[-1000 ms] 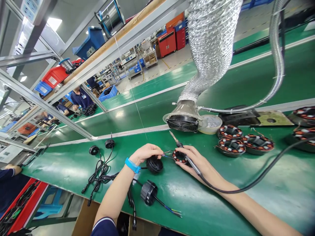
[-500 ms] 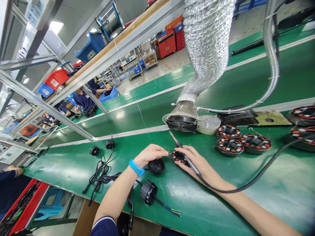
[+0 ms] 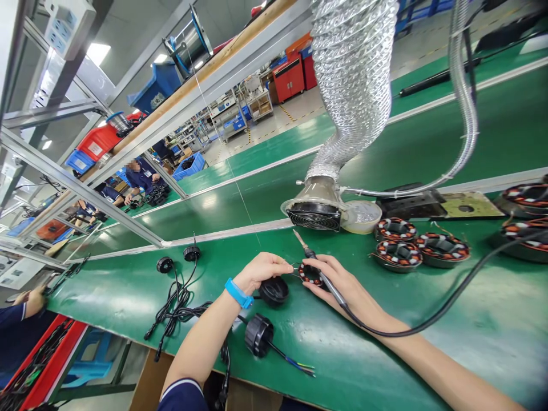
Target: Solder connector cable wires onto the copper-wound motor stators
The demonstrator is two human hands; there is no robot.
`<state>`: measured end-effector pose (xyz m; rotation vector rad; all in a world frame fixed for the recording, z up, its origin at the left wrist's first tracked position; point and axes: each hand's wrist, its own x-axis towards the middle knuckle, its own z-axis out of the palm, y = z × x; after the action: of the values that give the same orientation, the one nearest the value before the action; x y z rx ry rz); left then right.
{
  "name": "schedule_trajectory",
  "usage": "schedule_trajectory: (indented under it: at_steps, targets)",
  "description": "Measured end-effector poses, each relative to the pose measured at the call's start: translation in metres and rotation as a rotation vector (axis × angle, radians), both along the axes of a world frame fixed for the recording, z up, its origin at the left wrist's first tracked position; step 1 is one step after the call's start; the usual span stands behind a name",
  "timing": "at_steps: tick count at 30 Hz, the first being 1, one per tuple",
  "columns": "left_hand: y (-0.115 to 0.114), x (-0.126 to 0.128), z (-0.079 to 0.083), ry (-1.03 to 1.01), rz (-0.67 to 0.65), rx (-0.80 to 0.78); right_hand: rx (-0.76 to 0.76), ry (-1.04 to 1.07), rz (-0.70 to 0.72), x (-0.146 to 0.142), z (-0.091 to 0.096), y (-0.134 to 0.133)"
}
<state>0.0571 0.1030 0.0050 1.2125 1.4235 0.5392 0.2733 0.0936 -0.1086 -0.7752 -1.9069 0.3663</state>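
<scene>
My right hand [image 3: 342, 285] is closed around a soldering iron [image 3: 334, 291], its bare tip pointing up and away. The same hand's fingers also grip a small motor stator [image 3: 310, 274], a ring with white and orange-red segments. My left hand [image 3: 263, 269], with a blue wristband, pinches what looks like a thin lead wire at the stator's left side; the wire's end is hidden by the fingertips. Just below that hand lies a round black cap [image 3: 274, 291]. Nearer me is a ribbed black cap [image 3: 258, 335] with coloured wires [image 3: 297, 365] coming out of it.
Several larger stators [image 3: 398, 254] stand at the right. Beyond my hands are a fume extractor [image 3: 314, 214] on a foil duct and a shallow round dish [image 3: 362, 217]. Black cables [image 3: 175, 302] lie left on the green bench [image 3: 124, 291]. A co-worker's hand [image 3: 34, 299] is far left.
My hands hold nearly the same pose, and the view has shifted slightly. At the far left, the co-worker's hand has moved a little. A background worker's arm has drawn back from a blue bin.
</scene>
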Motion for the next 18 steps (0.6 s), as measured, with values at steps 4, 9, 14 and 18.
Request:
schedule_trajectory:
  at_steps: [4, 9, 14, 18]
  targets:
    - [-0.0031, 0.0041, -0.0017, 0.033, 0.021, -0.005, 0.006, 0.006, 0.003, -0.0004, 0.0001, -0.0006]
    - [-0.0008, 0.0049, 0.001, 0.03, 0.061, -0.058, 0.011, -0.006, 0.002, 0.0007, 0.0015, -0.0013]
    - [0.002, 0.0041, 0.0037, 0.02, 0.08, -0.068, 0.009, -0.015, -0.008, 0.0013, 0.0015, -0.0011]
    - [0.0008, 0.0072, 0.0032, 0.046, 0.113, -0.081, 0.003, -0.013, -0.008, 0.0008, 0.0014, -0.0016]
